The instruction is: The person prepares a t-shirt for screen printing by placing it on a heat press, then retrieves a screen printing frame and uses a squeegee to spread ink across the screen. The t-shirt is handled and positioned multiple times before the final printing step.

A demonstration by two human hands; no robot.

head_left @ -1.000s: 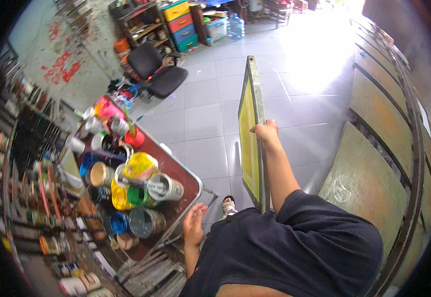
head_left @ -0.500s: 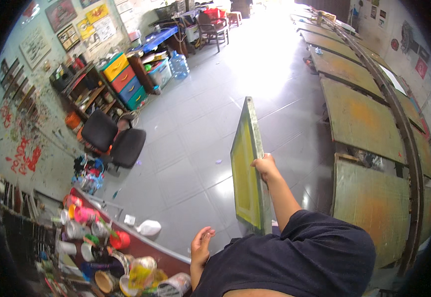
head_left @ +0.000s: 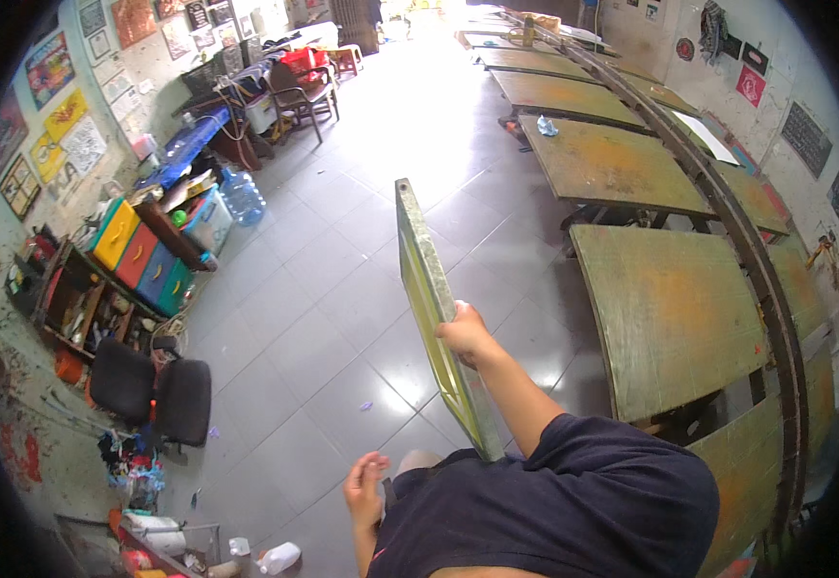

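Grey tiled floor (head_left: pixel 284 347), shiny, running back to a bright far end. Hands: two, well apart. Right hand (head_left: pixel 470 335): clamped on the edge of one flat frame (head_left: pixel 426 252), grey-edged with a yellow-green face, held upright before the wearer, its lower end by the dark shirt (head_left: pixel 545 506). Left hand (head_left: pixel 366 486): lower, fingers loosely bent, clear of the frame. To the person's right: row of greenish boards (head_left: pixel 670 318), orange-stained. To the left: black chair (head_left: pixel 183 403), multicoloured drawer unit (head_left: pixel 145 255); near the lower edge, white bottle (head_left: pixel 279 558), lying down.
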